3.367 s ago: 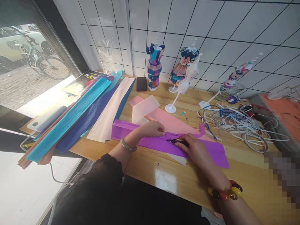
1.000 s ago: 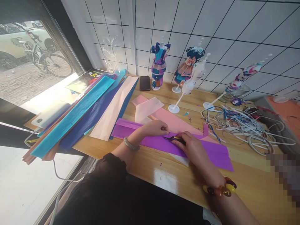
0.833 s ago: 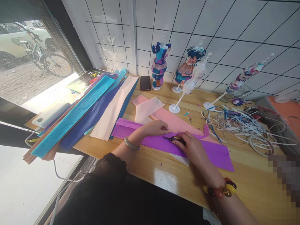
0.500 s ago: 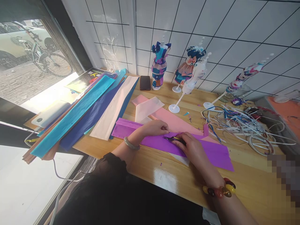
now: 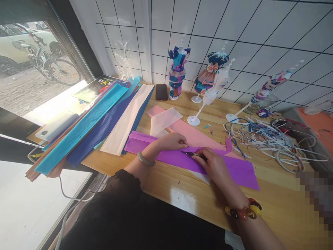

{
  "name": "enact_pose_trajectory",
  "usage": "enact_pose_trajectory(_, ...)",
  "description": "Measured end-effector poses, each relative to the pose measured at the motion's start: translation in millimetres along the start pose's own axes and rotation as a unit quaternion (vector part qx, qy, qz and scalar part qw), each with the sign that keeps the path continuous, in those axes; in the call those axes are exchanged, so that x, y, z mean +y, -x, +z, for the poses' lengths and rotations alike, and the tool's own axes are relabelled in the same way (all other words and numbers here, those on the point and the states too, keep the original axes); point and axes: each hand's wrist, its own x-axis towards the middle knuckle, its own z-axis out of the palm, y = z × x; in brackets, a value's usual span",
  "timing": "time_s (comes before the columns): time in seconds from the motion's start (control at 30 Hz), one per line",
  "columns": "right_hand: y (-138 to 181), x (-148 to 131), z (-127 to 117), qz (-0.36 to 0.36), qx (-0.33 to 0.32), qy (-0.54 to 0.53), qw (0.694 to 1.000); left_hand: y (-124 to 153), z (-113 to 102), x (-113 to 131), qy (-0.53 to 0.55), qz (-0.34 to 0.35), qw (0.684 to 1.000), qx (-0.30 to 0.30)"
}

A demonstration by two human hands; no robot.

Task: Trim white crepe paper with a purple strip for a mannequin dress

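Observation:
My left hand (image 5: 173, 141) is closed in a pinch on the cut edge of a purple crepe paper sheet (image 5: 231, 170). A narrow purple strip (image 5: 217, 151) runs off to the right from there, its end folded up. My right hand (image 5: 212, 162) is wrapped round a pair of small dark scissors (image 5: 191, 154), whose blades point left at the purple paper just below my left fingertips. Whether the blades are apart is too small to tell. Pink paper (image 5: 191, 130) lies under and behind the purple sheet, with a paler pink piece (image 5: 166, 121) on top.
Turquoise paper (image 5: 85, 128), dark blue paper (image 5: 91, 139) and cream paper (image 5: 130, 118) lie at the left. A phone (image 5: 161, 92) and dressed mini mannequins (image 5: 177, 74) stand along the wall. Tangled white strips (image 5: 270, 139) cover the right, beside a grey bin (image 5: 299, 121).
My right hand and the scissors have shifted very slightly, and the blade tips sit a touch farther right. My left hand stays almost in place.

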Motion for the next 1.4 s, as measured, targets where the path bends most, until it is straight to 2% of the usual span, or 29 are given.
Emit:
enact_pose_trajectory(0.23,1.7,1.3,0.5,-0.002,0.001,0.008,1.000,10.3,-14.9,-5.8,0.012,-0.047,0.999,-0.020)
enact_pose_trajectory(0.33,1.8,2.4,0.5,-0.006,-0.002,0.006,1.000,10.2,-15.0,-10.6,0.015,-0.033,0.999,-0.035)
enact_pose_trajectory(0.5,-1.3,0.0,0.9,-0.013,0.001,0.013,1.000,8.6,-13.4,-11.3,0.001,-0.015,1.000,-0.021)
enact_pose_trajectory(0.77,-8.9,-10.1,2.8,0.002,-0.021,0.024,0.999,8.7,-14.3,-11.8,-0.003,-0.013,1.000,-0.014)
enact_pose_trajectory(1.4,-12.0,-10.0,7.1,-0.011,-0.009,0.014,1.000,9.4,-14.9,-7.8,-0.013,-0.010,1.000,-0.011)
